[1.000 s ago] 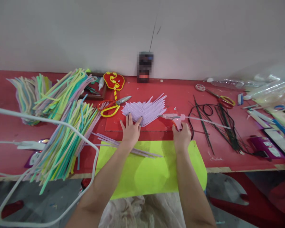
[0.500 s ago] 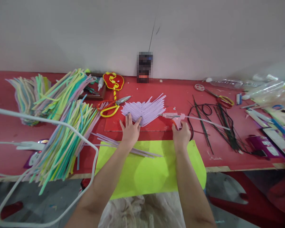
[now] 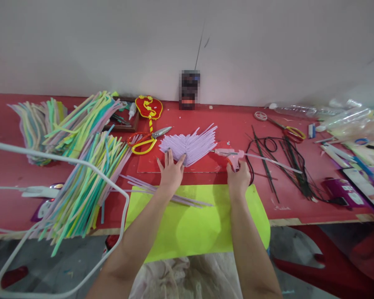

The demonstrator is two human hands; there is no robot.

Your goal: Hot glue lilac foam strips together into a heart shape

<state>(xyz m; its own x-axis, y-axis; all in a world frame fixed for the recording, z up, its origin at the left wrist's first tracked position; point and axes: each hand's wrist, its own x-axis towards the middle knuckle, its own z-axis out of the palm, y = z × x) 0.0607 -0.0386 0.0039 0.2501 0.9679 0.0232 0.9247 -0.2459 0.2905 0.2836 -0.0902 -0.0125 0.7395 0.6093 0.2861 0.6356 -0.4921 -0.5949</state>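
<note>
Pink glue gun [image 3: 232, 154] is shifting slightly rightward. Left hand [image 3: 172, 172], grasping nothing, is splaying across the lilac pipe-cleaner chevron's [image 3: 191, 145] near edge mid-table; bare red tabletop [image 3: 230, 124] is lying open beyond; right hand [image 3: 238, 176] is clenching the gun's handle.

Pipe-cleaner bundles [image 3: 84, 187] lie at the desk's [image 3: 237, 124] left, some reaching past its front edge. Rightward come scissors [image 3: 143, 146], a pipe-cleaner panel [image 3: 195, 145] on a board [image 3: 148, 167], a glue gun [image 3: 234, 155] and wire stems [image 3: 294, 166]. A sheet [image 3: 199, 232] crosses the front edge.
</note>
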